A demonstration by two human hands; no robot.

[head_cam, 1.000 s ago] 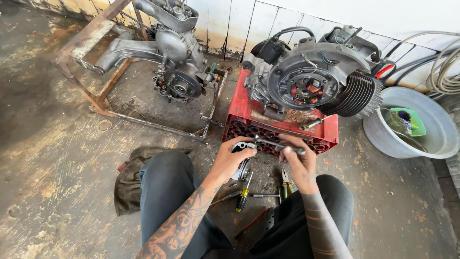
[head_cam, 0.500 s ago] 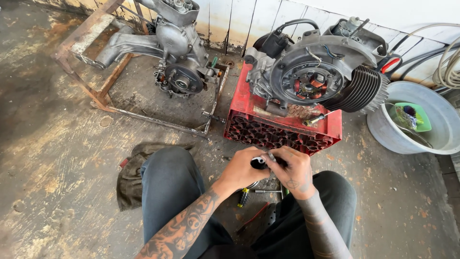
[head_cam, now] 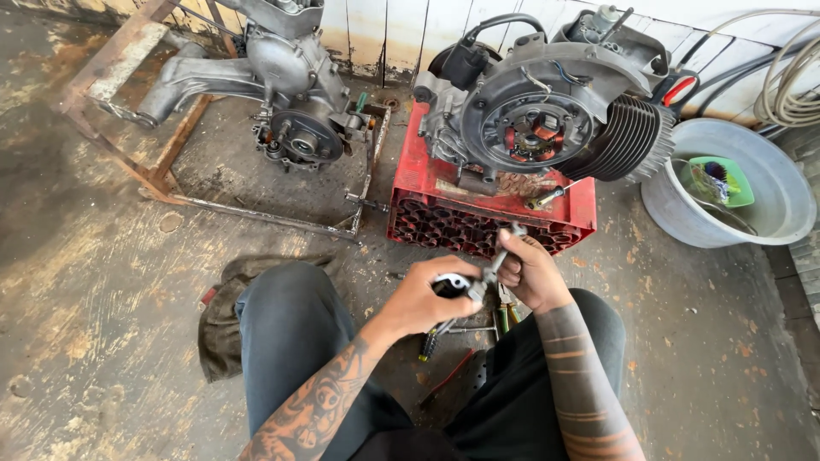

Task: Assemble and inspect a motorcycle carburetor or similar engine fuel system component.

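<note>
I sit on the floor with my knees apart. My left hand (head_cam: 427, 299) is closed around a small black and silver metal part (head_cam: 454, 284). My right hand (head_cam: 528, 271) grips a slim metal tool (head_cam: 498, 256) whose lower end meets that part. Both hands are together just in front of a red plastic crate (head_cam: 444, 218). On the crate rests a small engine (head_cam: 538, 111) with a round flywheel side and cooling fins. Several screwdrivers (head_cam: 504, 320) lie on the floor between my legs, under my hands.
A second grey engine casing (head_cam: 290, 94) sits on a rusty metal frame (head_cam: 162, 162) at the back left. A dark rag (head_cam: 224, 307) lies by my left knee. At right stands a grey basin (head_cam: 769, 205) holding a green bowl (head_cam: 716, 181). Hoses run along the wall.
My hands have drawn back from the crate toward my lap and come together. The left hand now holds the small part and the right hand sets the tool against it.
</note>
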